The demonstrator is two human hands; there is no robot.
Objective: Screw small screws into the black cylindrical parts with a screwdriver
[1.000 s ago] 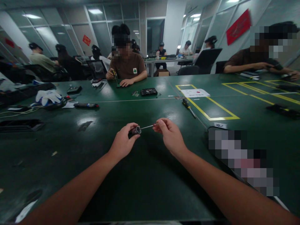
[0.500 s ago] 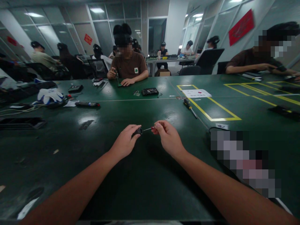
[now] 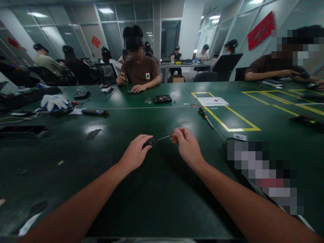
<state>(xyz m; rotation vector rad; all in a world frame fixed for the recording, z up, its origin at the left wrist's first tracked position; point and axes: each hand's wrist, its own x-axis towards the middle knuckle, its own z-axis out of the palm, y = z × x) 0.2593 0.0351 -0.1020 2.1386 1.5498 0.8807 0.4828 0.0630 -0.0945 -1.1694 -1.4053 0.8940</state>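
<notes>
My left hand [image 3: 136,152] is closed around a small black part [image 3: 148,143], whose round end faces right. Its other end is hidden in my palm. My right hand [image 3: 186,145] pinches the red handle of a thin screwdriver [image 3: 164,138]. The shaft points left, and its tip is just short of the black part's end, with a small gap between them. Both hands are over the green table [image 3: 157,199].
A yellow-and-black screwdriver [image 3: 206,116] lies beyond my right hand. Further off are a black box-like device [image 3: 162,99], a dark pen-shaped tool [image 3: 95,112] and white gloves [image 3: 54,102]. Across the table a person [image 3: 139,69] works. A pixelated object [image 3: 263,175] lies at right.
My right hand has drawn back to the right with the screwdriver, baring more of its shaft. The tip now sits outside the black part. My left hand has hardly moved.
</notes>
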